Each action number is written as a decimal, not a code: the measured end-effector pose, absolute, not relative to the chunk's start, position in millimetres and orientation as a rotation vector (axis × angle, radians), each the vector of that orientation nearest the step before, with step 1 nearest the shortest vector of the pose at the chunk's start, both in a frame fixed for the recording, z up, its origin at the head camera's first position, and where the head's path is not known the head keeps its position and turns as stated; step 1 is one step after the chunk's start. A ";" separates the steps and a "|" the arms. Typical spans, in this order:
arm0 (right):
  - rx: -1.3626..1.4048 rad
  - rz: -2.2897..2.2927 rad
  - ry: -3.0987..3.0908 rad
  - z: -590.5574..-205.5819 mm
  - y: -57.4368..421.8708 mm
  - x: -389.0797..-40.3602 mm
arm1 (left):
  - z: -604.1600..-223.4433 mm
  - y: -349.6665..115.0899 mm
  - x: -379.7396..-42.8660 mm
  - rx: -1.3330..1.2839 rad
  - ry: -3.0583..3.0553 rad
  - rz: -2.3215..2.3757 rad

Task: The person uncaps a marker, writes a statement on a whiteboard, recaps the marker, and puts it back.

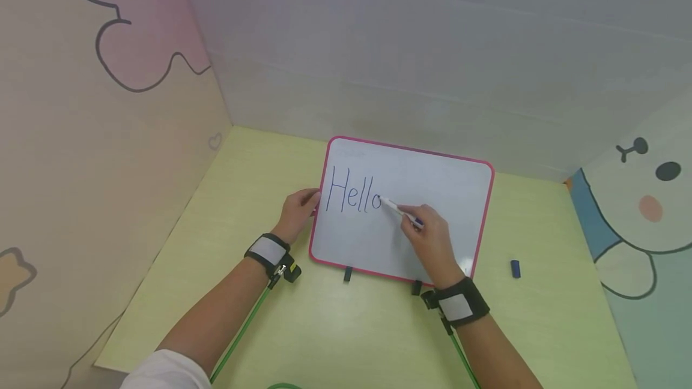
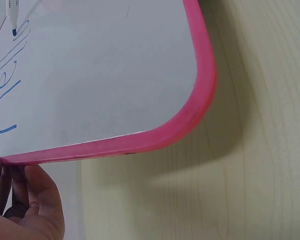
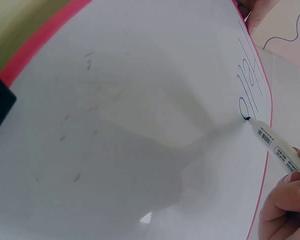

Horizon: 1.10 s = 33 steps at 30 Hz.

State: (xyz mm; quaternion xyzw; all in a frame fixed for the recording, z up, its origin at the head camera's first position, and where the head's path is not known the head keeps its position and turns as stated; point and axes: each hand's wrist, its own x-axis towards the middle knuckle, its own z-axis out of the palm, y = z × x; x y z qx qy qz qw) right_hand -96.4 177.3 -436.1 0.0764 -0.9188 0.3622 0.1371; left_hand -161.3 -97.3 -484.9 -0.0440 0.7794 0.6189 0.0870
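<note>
Reads "Hello" in blue handwriting point(image 1: 352, 196) at about ten o'clock on the pink-rimmed whiteboard point(image 1: 432, 185), set on the yellowish bench point(image 1: 227, 197). Touches the final letter with the dark tip point(image 3: 247, 118) of a white marker point(image 3: 275, 146), pinched between thumb and fingers of the right hand point(image 1: 430, 242). Bears a barcode point(image 3: 264, 137) and small print point(image 3: 287, 160) along the barrel, too fine to make out. Grips the rim at nine o'clock with the left hand point(image 1: 297, 210). Blocks part of the whiteboard at four o'clock with the right hand, and its edge at five o'clock with a wristband point(image 1: 462, 304). Has black tabs point(image 1: 348, 274) at six and seven o'clock, and, apart on the bench at four o'clock, a blue cap point(image 1: 516, 269). Farther off at three o'clock, shows a cartoon face point(image 1: 682, 209).
</note>
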 end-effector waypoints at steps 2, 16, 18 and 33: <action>0.217 1.050 -2.664 -435.8 176.7 -96.8 | -485.7 -96.7 -161.9 -0.133 2.330 1.835; 0.213 1.062 -2.643 -435.8 176.6 -96.1 | -492.7 -96.5 -164.9 -0.127 2.333 1.839; 0.223 1.068 -2.596 -435.5 178.7 -94.9 | -493.3 -96.3 -165.0 -0.127 2.330 1.839; 0.236 1.026 -2.493 -443.5 213.3 -78.4 | -491.7 -98.3 -165.3 -0.121 2.332 1.820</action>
